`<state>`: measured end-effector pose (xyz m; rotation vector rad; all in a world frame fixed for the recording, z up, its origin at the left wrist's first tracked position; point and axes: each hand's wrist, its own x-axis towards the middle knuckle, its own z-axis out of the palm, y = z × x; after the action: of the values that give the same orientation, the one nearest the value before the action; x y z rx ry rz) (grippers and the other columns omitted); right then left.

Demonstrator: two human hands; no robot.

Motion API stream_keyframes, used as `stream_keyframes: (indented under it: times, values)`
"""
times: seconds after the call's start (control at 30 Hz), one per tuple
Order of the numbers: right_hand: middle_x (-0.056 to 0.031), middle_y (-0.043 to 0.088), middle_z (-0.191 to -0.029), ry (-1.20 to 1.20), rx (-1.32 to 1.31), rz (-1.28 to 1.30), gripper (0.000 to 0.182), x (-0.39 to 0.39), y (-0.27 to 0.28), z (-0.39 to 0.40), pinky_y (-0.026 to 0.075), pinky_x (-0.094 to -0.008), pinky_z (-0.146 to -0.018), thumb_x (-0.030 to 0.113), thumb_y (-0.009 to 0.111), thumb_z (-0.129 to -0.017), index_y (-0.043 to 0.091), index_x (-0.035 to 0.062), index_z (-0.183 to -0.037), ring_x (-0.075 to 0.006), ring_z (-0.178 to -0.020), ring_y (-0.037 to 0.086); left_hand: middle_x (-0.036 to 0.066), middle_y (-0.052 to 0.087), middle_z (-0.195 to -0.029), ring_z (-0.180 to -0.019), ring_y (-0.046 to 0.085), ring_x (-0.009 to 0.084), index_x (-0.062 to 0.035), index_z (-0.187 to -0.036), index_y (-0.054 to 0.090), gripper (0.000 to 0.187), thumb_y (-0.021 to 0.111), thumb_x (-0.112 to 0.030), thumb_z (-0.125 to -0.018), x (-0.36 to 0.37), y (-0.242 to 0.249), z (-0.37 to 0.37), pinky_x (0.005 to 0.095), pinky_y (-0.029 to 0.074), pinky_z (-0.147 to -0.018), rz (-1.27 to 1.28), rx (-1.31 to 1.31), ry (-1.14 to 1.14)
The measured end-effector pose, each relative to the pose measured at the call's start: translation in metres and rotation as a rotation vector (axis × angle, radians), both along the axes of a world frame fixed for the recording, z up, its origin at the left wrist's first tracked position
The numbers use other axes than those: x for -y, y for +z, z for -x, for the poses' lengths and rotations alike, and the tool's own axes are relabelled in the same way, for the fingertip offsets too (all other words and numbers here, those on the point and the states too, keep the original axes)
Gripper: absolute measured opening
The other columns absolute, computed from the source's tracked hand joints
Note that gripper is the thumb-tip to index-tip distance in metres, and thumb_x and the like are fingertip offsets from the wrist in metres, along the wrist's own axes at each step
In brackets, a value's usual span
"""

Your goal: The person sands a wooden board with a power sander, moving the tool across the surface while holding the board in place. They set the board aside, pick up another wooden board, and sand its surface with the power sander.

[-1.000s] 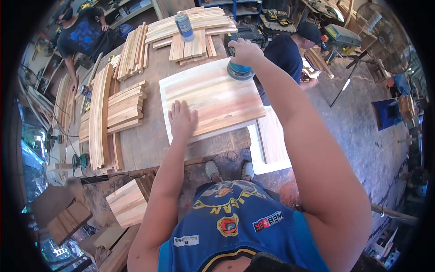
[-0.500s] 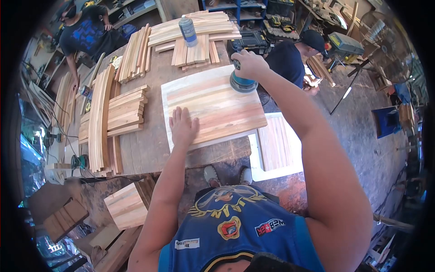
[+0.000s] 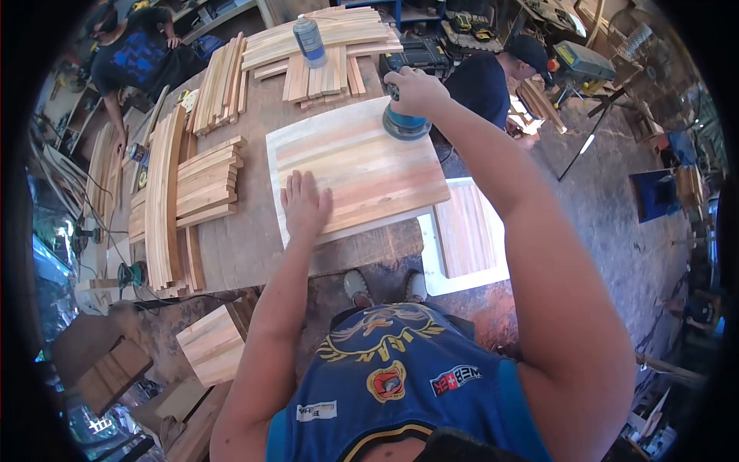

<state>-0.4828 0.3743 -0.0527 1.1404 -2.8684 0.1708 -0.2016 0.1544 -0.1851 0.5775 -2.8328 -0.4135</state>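
My right hand [image 3: 419, 94] is closed round the top of a teal-blue orbital sander [image 3: 406, 125]. The sander's round pad rests at the far right corner of a flat wooden panel [image 3: 369, 169] glued from pale and reddish strips. Toward the panel's near left part, my left hand [image 3: 305, 206] lies flat with its fingers slightly apart, holding nothing. Beneath the panel a white sheet [image 3: 274, 158] shows along the left and near edges. Both rest on a worn wooden table [image 3: 246, 231].
Stacked wooden strips [image 3: 163, 200] lie left, with more strips [image 3: 319, 77] and a spray can [image 3: 309, 42] at the back. A second panel [image 3: 471, 231] is low on the right. One person [image 3: 135, 58] stands far left; another [image 3: 481, 85] crouches beyond the sander.
The whole view has shifted slightly up and to the left. The sander stays near the panel's far right corner, and my left hand keeps its place on the wood.
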Motion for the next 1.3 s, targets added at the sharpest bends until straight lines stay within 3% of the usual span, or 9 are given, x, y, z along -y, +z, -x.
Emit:
stream_keyframes:
  times: [0.3,0.73,0.9,1.03,1.1,1.17,1.2,1.27,1.3]
  values:
    - [-0.0158,0.059,-0.135,-0.049,-0.018,-0.024,0.057,-0.011,-0.003,0.016,0.054,-0.0500,-0.102,0.040,0.072,-0.089,0.056,0.0216,-0.140,-0.0374,-0.125,0.060,0.029,0.027,-0.167,-0.157,0.019,0.0431,-0.0027,-0.159,0.033,0.075,0.051,-0.047,-0.101,0.000,0.003,0.003,0.0576,0.012,-0.127,0.049,0.126,-0.090]
    - [-0.0161,0.065,-0.132,0.098,-0.008,0.029,0.055,0.052,-0.001,-0.044,0.057,-0.0489,-0.097,0.035,0.072,-0.084,0.062,0.0203,-0.136,-0.0368,-0.119,0.065,0.031,0.032,-0.163,-0.156,0.024,0.0429,0.0010,-0.156,0.037,0.084,0.056,-0.055,-0.097,0.005,0.008,0.005,0.0553,0.014,-0.127,-0.070,0.026,-0.167]
    - [-0.0129,0.072,-0.120,0.187,-0.031,0.071,0.054,0.096,-0.012,-0.062,0.055,-0.0472,-0.096,0.026,0.077,-0.070,0.072,0.0158,-0.123,-0.0352,-0.110,0.068,0.029,0.041,-0.158,-0.150,0.034,0.0429,0.0037,-0.155,0.039,0.088,0.078,-0.038,-0.088,0.017,-0.025,0.040,0.0499,0.023,-0.126,-0.272,-0.261,-0.257]
    - [-0.0147,0.072,-0.119,0.171,0.061,0.157,0.046,0.124,0.000,-0.092,0.055,-0.0460,-0.094,0.024,0.077,-0.074,0.074,0.0182,-0.119,-0.0341,-0.112,0.068,0.025,0.039,-0.159,-0.149,0.036,0.0392,0.0020,-0.157,0.035,0.092,0.084,-0.021,-0.083,0.022,-0.016,0.068,0.0457,0.025,-0.125,-0.550,-0.424,-0.314]
    - [-0.0171,0.072,-0.117,0.134,0.105,0.080,0.050,0.148,-0.003,-0.099,0.057,-0.0469,-0.091,0.033,0.082,-0.067,0.076,0.0162,-0.114,-0.0382,-0.109,0.069,0.020,0.045,-0.153,-0.142,0.044,0.0304,0.0028,-0.152,0.041,0.084,0.085,-0.008,-0.081,0.026,-0.013,0.080,0.0391,0.033,-0.120,-1.019,-0.522,-0.386]
    - [-0.0160,0.075,-0.104,0.149,0.059,0.084,0.036,0.165,-0.009,-0.112,0.059,-0.0467,-0.086,0.028,0.083,-0.060,0.082,0.0122,-0.092,-0.0366,-0.103,0.071,0.016,0.057,-0.138,-0.126,0.057,0.0269,0.0025,-0.146,0.047,0.072,0.083,-0.008,-0.084,0.039,-0.008,0.081,0.0375,0.048,-0.105,-0.813,-0.499,-0.360]
    - [-0.0151,0.075,-0.101,0.139,0.078,0.114,0.031,0.171,-0.001,-0.120,0.060,-0.0461,-0.085,0.024,0.082,-0.058,0.083,0.0123,-0.087,-0.0362,-0.101,0.072,0.013,0.061,-0.130,-0.114,0.063,0.0236,0.0036,-0.141,0.050,0.064,0.081,-0.007,-0.086,0.054,-0.023,0.089,0.0345,0.055,-0.092,-0.973,-0.428,-0.311]
    - [-0.0139,0.075,-0.100,0.123,0.016,0.083,0.031,0.190,-0.012,-0.126,0.060,-0.0471,-0.083,0.022,0.079,-0.061,0.082,0.0140,-0.091,-0.0349,-0.100,0.072,0.013,0.059,-0.138,-0.118,0.062,0.0226,0.0022,-0.147,0.046,0.063,0.076,-0.005,-0.092,0.036,0.027,0.067,0.0359,0.055,-0.096,-1.121,-0.356,-0.169]
    - [-0.0136,0.074,-0.099,0.082,0.002,0.155,0.032,0.207,-0.027,-0.131,0.060,-0.0478,-0.082,0.022,0.079,-0.063,0.081,0.0159,-0.094,-0.0347,-0.099,0.072,0.012,0.064,-0.128,-0.104,0.066,0.0220,0.0029,-0.138,0.054,0.048,0.072,-0.004,-0.094,0.048,0.013,0.071,0.0345,0.058,-0.083,-0.942,-0.400,-0.195]
